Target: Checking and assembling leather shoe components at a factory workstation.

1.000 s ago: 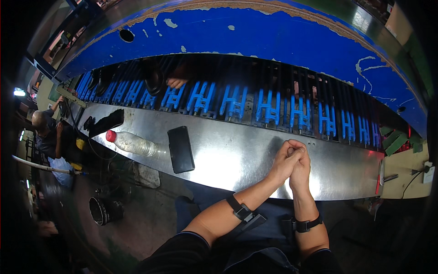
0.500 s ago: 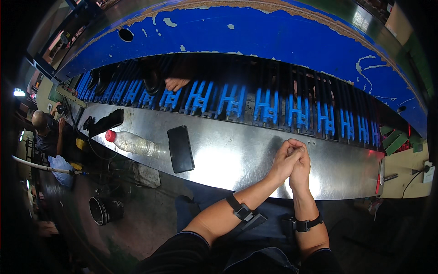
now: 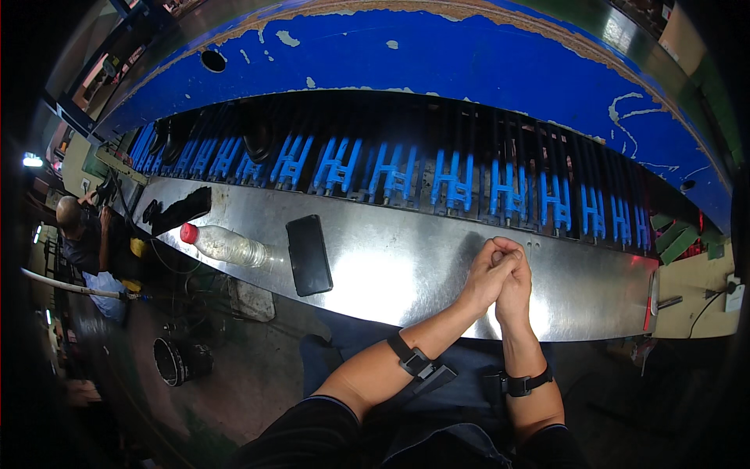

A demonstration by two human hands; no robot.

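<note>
My left hand (image 3: 484, 277) and my right hand (image 3: 516, 285) are clasped together above the steel worktop (image 3: 422, 254), near its front edge. The fingers of both are closed and pressed against each other, and no object shows between them. Just beyond the hands runs a row of blue forked metal parts (image 3: 453, 184) on dark rods. To the left of my hands a black phone (image 3: 309, 255) lies flat on the steel. Further left, a clear plastic bottle (image 3: 226, 245) with a red cap lies on its side.
A blue panel (image 3: 437, 55) with chipped paint spans the far side. Dark glossy material (image 3: 185, 209) lies at the worktop's left end, and green pieces (image 3: 678, 241) at the right. A black bucket (image 3: 181, 361) stands on the floor. Another person (image 3: 82, 238) is at the far left.
Another hand that was among the blue forked parts, left of centre, is gone from view. My clasped hands, the phone and the bottle stay in place.
</note>
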